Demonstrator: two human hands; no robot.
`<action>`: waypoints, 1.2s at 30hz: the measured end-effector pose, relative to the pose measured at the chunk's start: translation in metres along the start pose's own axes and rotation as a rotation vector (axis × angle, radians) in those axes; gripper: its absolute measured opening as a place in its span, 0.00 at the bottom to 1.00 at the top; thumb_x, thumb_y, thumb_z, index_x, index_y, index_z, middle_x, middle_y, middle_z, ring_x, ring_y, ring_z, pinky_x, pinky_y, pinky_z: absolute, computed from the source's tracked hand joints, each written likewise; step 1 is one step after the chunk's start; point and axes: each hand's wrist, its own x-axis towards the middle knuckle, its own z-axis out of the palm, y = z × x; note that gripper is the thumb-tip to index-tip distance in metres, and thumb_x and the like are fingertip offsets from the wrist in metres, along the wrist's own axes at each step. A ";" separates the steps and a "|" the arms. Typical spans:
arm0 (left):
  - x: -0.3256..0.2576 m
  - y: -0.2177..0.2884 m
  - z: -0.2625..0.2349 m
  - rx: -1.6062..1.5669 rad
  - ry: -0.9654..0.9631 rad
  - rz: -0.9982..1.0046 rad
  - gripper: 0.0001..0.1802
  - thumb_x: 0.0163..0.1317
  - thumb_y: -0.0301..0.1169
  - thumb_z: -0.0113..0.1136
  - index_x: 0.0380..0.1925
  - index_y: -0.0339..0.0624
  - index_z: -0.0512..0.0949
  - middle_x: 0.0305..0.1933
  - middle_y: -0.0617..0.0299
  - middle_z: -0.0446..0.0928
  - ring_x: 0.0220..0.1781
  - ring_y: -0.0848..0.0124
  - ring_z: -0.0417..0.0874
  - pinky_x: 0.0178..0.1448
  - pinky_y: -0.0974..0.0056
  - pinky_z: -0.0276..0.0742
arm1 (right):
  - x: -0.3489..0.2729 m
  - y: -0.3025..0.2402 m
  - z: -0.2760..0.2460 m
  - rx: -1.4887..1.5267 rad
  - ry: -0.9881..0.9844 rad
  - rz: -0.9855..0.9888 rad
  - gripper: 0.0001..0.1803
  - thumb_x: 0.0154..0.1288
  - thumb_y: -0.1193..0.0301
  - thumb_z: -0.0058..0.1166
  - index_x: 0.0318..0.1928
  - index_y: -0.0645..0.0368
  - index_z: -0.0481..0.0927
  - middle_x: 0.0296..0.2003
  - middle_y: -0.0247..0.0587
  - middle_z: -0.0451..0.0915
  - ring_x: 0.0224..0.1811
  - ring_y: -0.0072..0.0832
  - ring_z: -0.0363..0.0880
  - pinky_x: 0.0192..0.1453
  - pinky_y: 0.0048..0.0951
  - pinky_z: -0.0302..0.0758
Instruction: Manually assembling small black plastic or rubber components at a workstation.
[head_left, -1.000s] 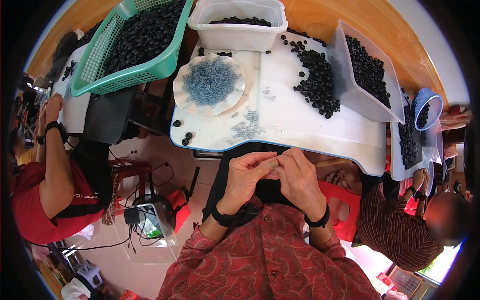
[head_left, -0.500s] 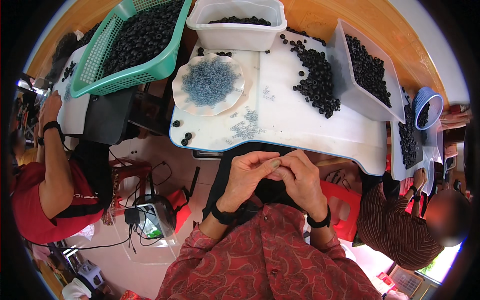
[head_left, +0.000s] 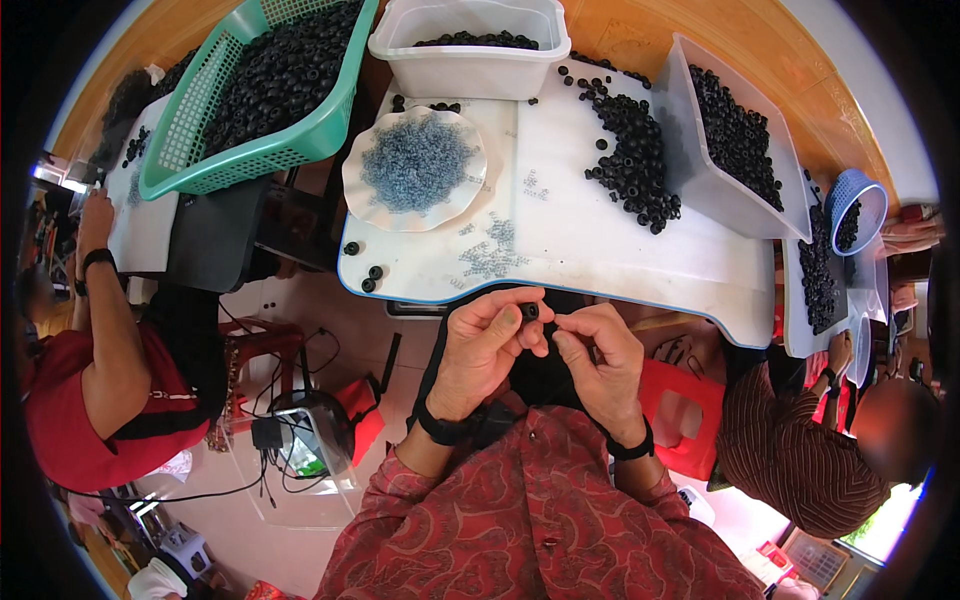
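Fingers of my left hand [head_left: 487,345] are pinched on a small black rubber ring [head_left: 529,311], held at centre frame just below the near edge of the white counter [head_left: 620,262]. My right hand [head_left: 600,355] is closed at thumb and forefinger right beside the ring; whether it grips one of the tiny pieces I cannot tell. Recommendation: keep the ring's hole facing the right fingertips, steady both wrists close together, and press straight rather than at a slant. Supply noted: loose small grey metal pieces [head_left: 490,258] on the counter above, more heaped in the scalloped white dish [head_left: 356,180]; a pile of black rings [head_left: 632,160] at upper right.
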 end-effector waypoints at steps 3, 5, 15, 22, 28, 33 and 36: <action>-0.001 -0.001 -0.001 -0.024 -0.026 0.016 0.17 0.72 0.29 0.52 0.55 0.30 0.75 0.46 0.48 0.81 0.37 0.71 0.80 0.43 0.61 0.83 | -0.002 0.002 0.005 -0.004 -0.022 -0.012 0.09 0.59 0.83 0.61 0.41 0.64 0.82 0.34 0.42 0.79 0.33 0.29 0.79 0.35 0.25 0.75; -0.002 -0.001 -0.001 -0.029 -0.024 0.020 0.17 0.72 0.29 0.52 0.55 0.30 0.75 0.46 0.48 0.81 0.36 0.71 0.80 0.43 0.61 0.83 | -0.003 0.004 0.008 0.057 0.005 -0.001 0.08 0.61 0.82 0.60 0.42 0.64 0.81 0.36 0.42 0.79 0.34 0.28 0.79 0.36 0.24 0.75; -0.006 0.004 0.005 0.034 -0.047 0.039 0.17 0.71 0.31 0.55 0.54 0.30 0.76 0.43 0.52 0.80 0.35 0.73 0.77 0.41 0.63 0.83 | 0.000 -0.003 0.019 0.232 -0.015 -0.028 0.11 0.70 0.78 0.53 0.51 0.67 0.76 0.45 0.44 0.74 0.36 0.24 0.80 0.40 0.22 0.78; -0.005 0.001 0.006 0.052 -0.014 0.037 0.17 0.70 0.30 0.56 0.55 0.30 0.75 0.44 0.53 0.79 0.34 0.73 0.77 0.41 0.65 0.82 | 0.004 -0.004 0.017 0.077 -0.006 -0.108 0.12 0.68 0.80 0.54 0.51 0.67 0.77 0.45 0.44 0.73 0.36 0.24 0.80 0.38 0.22 0.78; -0.005 0.001 0.000 0.102 0.014 -0.001 0.21 0.68 0.27 0.58 0.59 0.31 0.71 0.43 0.57 0.80 0.33 0.75 0.79 0.40 0.69 0.81 | 0.009 -0.012 0.012 0.044 -0.070 -0.205 0.15 0.64 0.87 0.54 0.51 0.65 0.80 0.47 0.42 0.70 0.34 0.24 0.79 0.33 0.21 0.76; -0.003 0.005 0.001 0.291 -0.045 -0.037 0.22 0.67 0.24 0.58 0.60 0.33 0.71 0.42 0.58 0.80 0.32 0.75 0.79 0.37 0.71 0.82 | 0.011 -0.012 0.007 0.120 -0.144 -0.201 0.16 0.63 0.88 0.54 0.50 0.62 0.82 0.47 0.42 0.70 0.34 0.25 0.80 0.31 0.21 0.78; -0.004 0.004 0.002 0.282 -0.023 -0.041 0.22 0.67 0.23 0.58 0.60 0.33 0.71 0.42 0.57 0.81 0.32 0.75 0.80 0.37 0.69 0.84 | 0.012 -0.011 0.005 0.125 -0.164 -0.193 0.16 0.63 0.87 0.54 0.50 0.62 0.82 0.47 0.42 0.70 0.35 0.26 0.81 0.32 0.21 0.80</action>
